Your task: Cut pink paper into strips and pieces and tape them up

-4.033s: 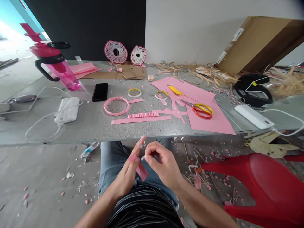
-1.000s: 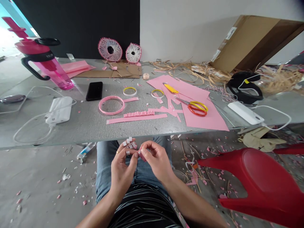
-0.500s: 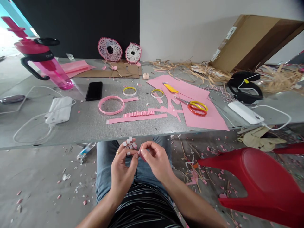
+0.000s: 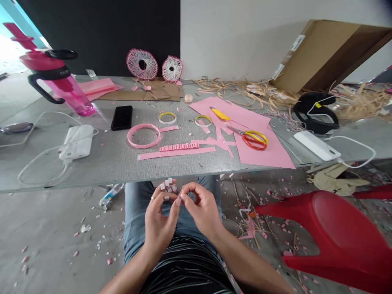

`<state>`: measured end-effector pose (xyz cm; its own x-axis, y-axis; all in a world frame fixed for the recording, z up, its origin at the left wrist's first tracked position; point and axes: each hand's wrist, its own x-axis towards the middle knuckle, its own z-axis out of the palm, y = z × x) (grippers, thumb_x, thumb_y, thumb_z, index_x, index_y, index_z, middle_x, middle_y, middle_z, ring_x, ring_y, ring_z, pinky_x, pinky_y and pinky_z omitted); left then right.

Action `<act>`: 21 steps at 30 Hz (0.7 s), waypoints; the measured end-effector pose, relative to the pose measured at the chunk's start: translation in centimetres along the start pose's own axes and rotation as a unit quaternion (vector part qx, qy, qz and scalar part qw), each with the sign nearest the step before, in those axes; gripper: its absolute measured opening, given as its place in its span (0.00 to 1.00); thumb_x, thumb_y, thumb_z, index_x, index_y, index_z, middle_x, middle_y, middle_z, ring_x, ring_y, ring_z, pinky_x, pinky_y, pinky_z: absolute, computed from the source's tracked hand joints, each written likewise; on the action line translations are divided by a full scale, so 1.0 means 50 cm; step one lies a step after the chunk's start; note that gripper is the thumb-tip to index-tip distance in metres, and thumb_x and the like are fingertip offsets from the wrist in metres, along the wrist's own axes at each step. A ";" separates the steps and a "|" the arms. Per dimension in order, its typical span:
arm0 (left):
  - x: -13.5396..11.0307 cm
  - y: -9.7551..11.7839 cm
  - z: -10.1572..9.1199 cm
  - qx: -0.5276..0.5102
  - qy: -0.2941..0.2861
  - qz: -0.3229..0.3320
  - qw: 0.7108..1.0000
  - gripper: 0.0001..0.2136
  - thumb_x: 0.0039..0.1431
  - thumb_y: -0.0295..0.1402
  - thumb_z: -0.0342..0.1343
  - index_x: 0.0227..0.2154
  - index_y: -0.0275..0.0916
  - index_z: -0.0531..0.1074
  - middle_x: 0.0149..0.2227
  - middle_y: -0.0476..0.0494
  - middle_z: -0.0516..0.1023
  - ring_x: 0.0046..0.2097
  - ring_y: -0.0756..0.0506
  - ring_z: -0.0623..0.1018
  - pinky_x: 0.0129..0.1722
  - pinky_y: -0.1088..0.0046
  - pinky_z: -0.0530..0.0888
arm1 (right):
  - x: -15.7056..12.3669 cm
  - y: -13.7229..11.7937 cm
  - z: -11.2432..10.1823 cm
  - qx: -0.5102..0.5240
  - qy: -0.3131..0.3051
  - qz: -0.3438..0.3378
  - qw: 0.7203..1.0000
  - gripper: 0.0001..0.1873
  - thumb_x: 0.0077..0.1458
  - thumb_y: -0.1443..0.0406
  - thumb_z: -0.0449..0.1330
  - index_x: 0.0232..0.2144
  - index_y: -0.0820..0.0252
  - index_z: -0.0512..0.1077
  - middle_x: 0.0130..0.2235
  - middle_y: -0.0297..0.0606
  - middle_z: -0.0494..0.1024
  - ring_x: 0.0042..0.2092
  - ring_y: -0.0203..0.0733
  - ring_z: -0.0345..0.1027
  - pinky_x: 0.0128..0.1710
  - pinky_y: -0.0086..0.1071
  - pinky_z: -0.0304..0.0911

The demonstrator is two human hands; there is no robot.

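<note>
Over my lap, the fingertips of my left hand (image 4: 161,216) and my right hand (image 4: 203,208) meet in a pinch. Between them is a small pink paper piece (image 4: 180,193), mostly hidden by the fingers. Small white tape squares (image 4: 168,182) stick to several fingers of my left hand, which also wears a ring. On the table ahead lie a row of folded pink paper (image 4: 179,147), a flat pink strip (image 4: 176,153) and a pink paper-wrapped ring (image 4: 143,136). Two tape rolls, one a yellow-lined roll (image 4: 167,118), lie behind the strips.
Scissors (image 4: 255,141) and a yellow cutter (image 4: 219,114) rest on pink sheets (image 4: 266,155). A phone (image 4: 121,117), a pink bottle (image 4: 70,92) and a white power bank (image 4: 78,141) stand leftward. A red stool (image 4: 339,228) is at right; scraps litter the floor.
Both hands stay pinched together over the lap. The left hand has shifted very slightly right, and the fingertips have closed further over the small piece.
</note>
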<state>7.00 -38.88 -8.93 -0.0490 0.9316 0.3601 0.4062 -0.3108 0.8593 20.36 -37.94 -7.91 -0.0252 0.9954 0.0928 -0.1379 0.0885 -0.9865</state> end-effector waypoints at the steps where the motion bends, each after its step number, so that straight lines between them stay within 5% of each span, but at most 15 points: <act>1: 0.000 -0.001 0.000 0.005 0.004 0.003 1.000 0.05 0.64 0.32 0.55 0.32 0.42 0.74 0.49 0.40 0.78 0.54 0.42 0.77 0.51 0.61 0.75 | -0.002 0.000 0.001 -0.007 0.001 -0.005 1.000 0.03 0.57 0.65 0.60 0.30 0.56 0.71 0.32 0.33 0.76 0.34 0.37 0.69 0.34 0.30 0.65; 10: 0.013 0.005 -0.013 0.076 0.006 0.087 0.993 0.06 0.63 0.27 0.55 0.32 0.43 0.74 0.49 0.42 0.78 0.52 0.44 0.78 0.48 0.64 0.78 | -0.003 0.008 -0.001 0.005 0.007 0.006 1.000 0.11 0.55 0.63 0.63 0.42 0.54 0.69 0.32 0.32 0.76 0.34 0.38 0.69 0.32 0.31 0.65; 13: 0.016 0.006 -0.020 0.103 0.003 0.116 0.988 0.05 0.62 0.27 0.56 0.33 0.43 0.75 0.50 0.42 0.78 0.53 0.43 0.78 0.49 0.63 0.78 | 0.005 -0.011 -0.016 -0.083 -0.048 -0.024 0.995 0.01 0.57 0.65 0.61 0.34 0.55 0.72 0.31 0.33 0.75 0.34 0.39 0.68 0.35 0.33 0.64; 17: 0.019 0.003 -0.029 0.127 -0.004 0.138 0.982 0.06 0.62 0.27 0.57 0.33 0.44 0.76 0.50 0.42 0.78 0.55 0.41 0.77 0.49 0.63 0.78 | 0.013 -0.034 -0.034 -0.204 -0.092 -0.113 0.968 0.08 0.61 0.66 0.58 0.29 0.56 0.70 0.31 0.34 0.74 0.35 0.40 0.67 0.38 0.35 0.63; 21: 0.017 0.003 -0.039 0.146 -0.004 0.162 0.976 0.06 0.62 0.27 0.56 0.33 0.45 0.75 0.51 0.43 0.77 0.54 0.43 0.77 0.50 0.65 0.77 | 0.021 -0.052 -0.043 -0.316 -0.160 -0.202 0.913 0.07 0.64 0.68 0.55 0.32 0.56 0.69 0.32 0.37 0.75 0.36 0.41 0.65 0.37 0.35 0.62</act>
<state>5.24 -38.49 -7.79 0.1321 0.7947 0.5925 0.6426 -0.5238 0.5592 22.79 -37.03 -5.56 -0.4002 0.8238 0.4014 0.3971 0.5506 -0.7343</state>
